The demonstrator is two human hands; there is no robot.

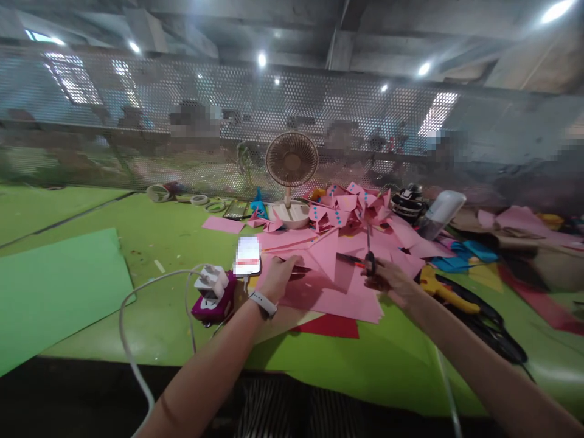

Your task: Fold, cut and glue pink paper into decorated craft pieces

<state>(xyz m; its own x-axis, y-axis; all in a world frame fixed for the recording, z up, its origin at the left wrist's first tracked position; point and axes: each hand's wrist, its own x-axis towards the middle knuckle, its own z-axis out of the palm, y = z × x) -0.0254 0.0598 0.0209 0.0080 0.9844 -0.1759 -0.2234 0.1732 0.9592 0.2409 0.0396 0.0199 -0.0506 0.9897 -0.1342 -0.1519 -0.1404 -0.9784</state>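
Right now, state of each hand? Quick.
Left hand: at the pink paper, fingers bent; whether it grips anything cannot be told.
Right hand: closed on scissors, blades spread.

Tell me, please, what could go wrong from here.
The scissors stand open in the right hand, one blade toward the left hand, so they might nick it. Pink paper lies around them and could get cut by mistake. The cable runs close by the left forearm, which might snag it.
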